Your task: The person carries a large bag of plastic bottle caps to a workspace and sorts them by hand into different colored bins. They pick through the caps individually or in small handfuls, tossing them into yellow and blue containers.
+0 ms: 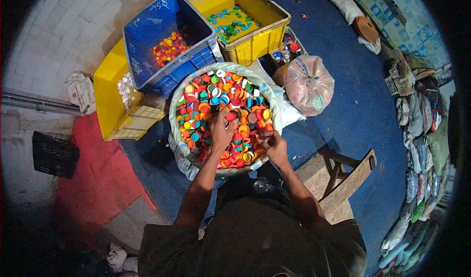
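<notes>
An open sack (177,105) in front of me is full of mixed plastic bottle caps (216,93), red, orange, yellow, blue and green. My left hand (222,129) rests on the pile near its middle, fingers curled down among the caps. My right hand (274,147) is at the sack's near right rim, fingers bent over caps there. Whether either hand grips a cap is hidden by the fingers.
Beyond the sack stand a blue crate (147,31) with red and orange caps, a yellow crate (265,36) with green and blue caps, and a yellow crate (105,95) with white caps. A tied plastic bag (309,83) lies right. A wooden stool (343,179) is at my right.
</notes>
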